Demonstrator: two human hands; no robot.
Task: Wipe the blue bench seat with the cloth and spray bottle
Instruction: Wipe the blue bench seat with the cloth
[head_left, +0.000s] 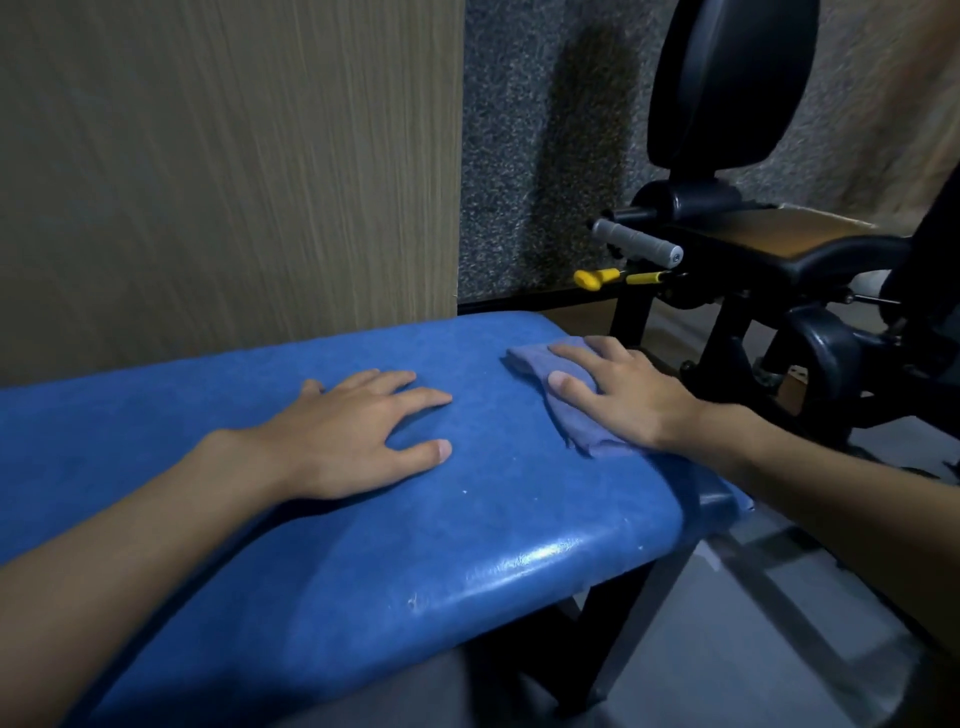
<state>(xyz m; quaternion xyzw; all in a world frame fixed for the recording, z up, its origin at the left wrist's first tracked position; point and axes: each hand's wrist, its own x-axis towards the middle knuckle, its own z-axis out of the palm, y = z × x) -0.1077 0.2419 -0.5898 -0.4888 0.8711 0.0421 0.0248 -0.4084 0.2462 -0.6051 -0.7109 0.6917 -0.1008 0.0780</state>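
Note:
The blue bench seat (426, 535) stretches from the left edge to the middle right of the head view. My left hand (358, 431) lies flat on it with fingers spread, holding nothing. My right hand (618, 389) presses a folded grey-blue cloth (540, 364) onto the seat's right end with straight fingers. The cloth shows past my fingertips and below my palm. No spray bottle is in view.
A wood-grain panel (223, 171) stands right behind the seat. To the right is a black gym machine (779, 260) with a grey handle (636, 241) and yellow knobs (592, 279). Grey floor (727, 649) lies below the seat's right end.

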